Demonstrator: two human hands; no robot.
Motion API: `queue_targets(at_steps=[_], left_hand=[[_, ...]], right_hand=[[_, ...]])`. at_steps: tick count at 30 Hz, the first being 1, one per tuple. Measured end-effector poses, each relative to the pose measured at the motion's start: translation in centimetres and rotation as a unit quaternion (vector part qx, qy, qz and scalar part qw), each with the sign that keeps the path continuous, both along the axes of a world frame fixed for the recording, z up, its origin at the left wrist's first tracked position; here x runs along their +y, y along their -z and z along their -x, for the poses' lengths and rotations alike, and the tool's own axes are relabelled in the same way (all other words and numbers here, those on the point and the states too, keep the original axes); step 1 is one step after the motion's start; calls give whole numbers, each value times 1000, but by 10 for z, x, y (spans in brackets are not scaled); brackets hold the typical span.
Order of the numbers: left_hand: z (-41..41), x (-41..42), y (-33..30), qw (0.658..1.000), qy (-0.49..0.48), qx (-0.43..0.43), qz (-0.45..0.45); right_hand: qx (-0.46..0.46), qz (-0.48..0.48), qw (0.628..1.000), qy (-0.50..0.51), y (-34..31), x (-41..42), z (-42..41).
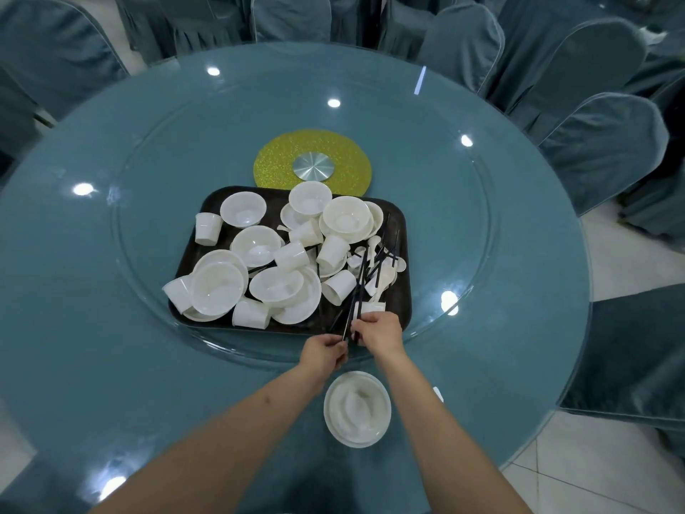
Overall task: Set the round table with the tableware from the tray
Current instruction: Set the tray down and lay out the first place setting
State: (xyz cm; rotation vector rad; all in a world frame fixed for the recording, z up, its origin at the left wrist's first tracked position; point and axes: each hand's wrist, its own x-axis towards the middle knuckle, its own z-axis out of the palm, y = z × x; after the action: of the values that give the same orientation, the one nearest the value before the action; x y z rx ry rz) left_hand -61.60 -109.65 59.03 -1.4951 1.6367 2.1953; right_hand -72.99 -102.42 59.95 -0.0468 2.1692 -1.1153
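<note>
Chopsticks [356,291] in both hands

Left hand [326,352], right hand [378,330] pinching.

Two bare forearms were visible, left hand [324,352] and right hand [380,330] bare too; no sleeves, rings, watch or gloves showed.

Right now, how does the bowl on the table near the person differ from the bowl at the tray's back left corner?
The near bowl sits off the tray on the table's edge, nested on a plate; the back-left bowl lies in the tray, directly on it. The near bowl appears to hold something white, though blurred; the back-left bowl looks empty. Both are white, round and upright.
</note>
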Motion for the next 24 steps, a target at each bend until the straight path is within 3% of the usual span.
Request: queue_targets(at_steps=[10,15,24], left_hand=[[-34,0,-34,999,2,51,-2],[-47,6,-45,997,-14,75,-33],[-57,14,-49,993,-4,94,-71]], right_hand=[[-44,115,989,85,-23,32,-33],[-22,124,991,47,-30,39,-47],[-68,183,980,24,-43,46,-57]])
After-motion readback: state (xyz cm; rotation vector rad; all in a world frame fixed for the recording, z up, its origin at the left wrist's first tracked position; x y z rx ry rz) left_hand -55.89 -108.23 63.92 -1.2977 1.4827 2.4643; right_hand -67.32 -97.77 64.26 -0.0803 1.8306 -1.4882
